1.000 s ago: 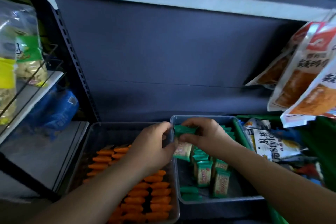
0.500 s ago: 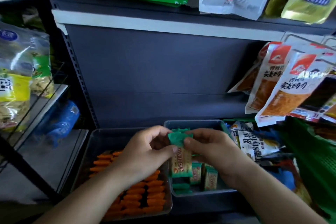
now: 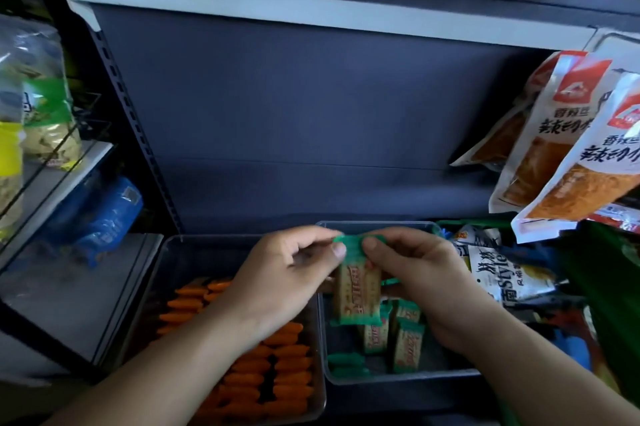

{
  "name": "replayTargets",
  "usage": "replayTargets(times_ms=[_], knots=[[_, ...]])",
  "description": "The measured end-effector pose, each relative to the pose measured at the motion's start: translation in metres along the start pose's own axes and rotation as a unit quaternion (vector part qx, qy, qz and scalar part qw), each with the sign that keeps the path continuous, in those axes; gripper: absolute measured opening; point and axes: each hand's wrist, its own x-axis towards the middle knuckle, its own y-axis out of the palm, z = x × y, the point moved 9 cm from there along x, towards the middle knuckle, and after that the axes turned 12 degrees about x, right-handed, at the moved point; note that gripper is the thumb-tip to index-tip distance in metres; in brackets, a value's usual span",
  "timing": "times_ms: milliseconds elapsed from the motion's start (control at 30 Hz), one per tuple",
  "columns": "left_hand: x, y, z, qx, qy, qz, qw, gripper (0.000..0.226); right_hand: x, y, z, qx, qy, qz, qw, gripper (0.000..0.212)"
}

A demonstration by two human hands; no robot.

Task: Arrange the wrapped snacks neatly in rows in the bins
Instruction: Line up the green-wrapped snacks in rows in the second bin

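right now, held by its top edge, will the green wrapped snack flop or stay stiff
Probably stiff: the green wrapped snack hangs straight and unbent. Likely light, since the left hand and right hand only pinch its crimped top. That end looks crumpled, so softer.

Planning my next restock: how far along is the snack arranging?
Done: orange snacks lie in rows in the left bin. In hand: the left hand and right hand pinch one green snack over the right bin. Left: the loose green snacks there stand uneven.
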Motion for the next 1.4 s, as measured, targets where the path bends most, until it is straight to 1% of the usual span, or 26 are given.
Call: replayTargets(times_ms=[100,167,200,267,367,433,500,567,600,667,767,833,867,933,1000,1067,1200,1333,1400], knots=[[0.0,0.023,0.003,0.014,-0.003,0.077,0.997,0.015,0.005,-0.011,0.002,0.013,-0.024,-0.046,0.999,0.013],[-0.002,0.034,0.006,0.021,-0.003,0.101,0.995,0.019,0.008,-0.016,0.003,0.014,-0.033,-0.062,0.997,0.016],[-0.001,0.036,0.008,0.025,-0.005,0.096,0.995,0.019,0.009,-0.017,0.003,0.016,-0.033,-0.061,0.997,0.017],[-0.001,0.036,0.01,0.02,-0.01,0.077,0.997,0.018,0.01,-0.016,0.001,0.025,-0.024,-0.035,0.999,0.017],[-0.002,0.035,0.013,0.001,-0.019,0.07,0.997,0.019,0.008,-0.012,0.0,0.032,-0.018,0.005,0.999,0.012],[-0.003,0.036,0.018,0.01,-0.03,0.072,0.997,0.021,0.006,-0.014,0.001,0.025,-0.025,-0.007,0.999,0.009],[-0.002,0.031,0.022,0.074,-0.023,0.038,0.996,0.026,0.005,-0.02,0.0,0.011,-0.036,-0.035,0.999,0.009],[-0.005,0.021,0.015,0.157,0.014,-0.023,0.987,0.032,0.005,-0.021,-0.003,-0.01,-0.039,-0.052,0.998,0.013],[-0.008,0.019,0.007,0.176,0.037,-0.04,0.983,0.035,0.004,-0.018,-0.005,-0.018,-0.038,-0.048,0.998,0.013],[-0.014,0.019,-0.005,0.179,0.063,-0.049,0.981,0.042,0.001,-0.005,-0.009,-0.02,-0.025,-0.011,0.999,0.015],[-0.013,0.014,-0.007,0.194,0.056,-0.074,0.977,0.048,-0.006,0.013,-0.014,-0.011,0.009,0.065,0.998,0.024],[-0.009,0.009,-0.002,0.176,0.05,-0.082,0.98,0.042,-0.004,0.012,-0.014,-0.01,0.016,0.063,0.998,0.022],[-0.006,0.01,0.001,0.156,0.043,-0.07,0.984,0.036,-0.001,0.008,-0.013,-0.016,0.008,0.047,0.999,0.021],[-0.004,0.016,0.004,0.104,0.026,-0.03,0.994,0.022,0.002,0.002,-0.013,-0.024,-0.007,0.033,0.999,0.025],[-0.005,0.021,0.003,0.06,0.023,0.005,0.998,0.011,0.003,0.003,-0.014,-0.023,-0.007,0.05,0.998,0.025],[-0.004,0.02,0.001,0.045,0.027,0.002,0.999,0.005,0.003,0.003,-0.013,-0.027,-0.016,0.061,0.998,0.021],[0.0,0.008,0.003,0.038,0.027,-0.053,0.998,0.012,0.002,0.006,-0.01,-0.064,-0.043,0.082,0.994,0.016],[0.001,0.007,0.007,0.05,0.033,-0.047,0.997,0.03,0.0,0.008,-0.008,-0.11,-0.051,0.101,0.987,0.02],[0.001,0.005,0.007,0.049,0.029,-0.057,0.997,0.029,0.0,0.008,-0.007,-0.103,-0.052,0.102,0.988,0.016]])
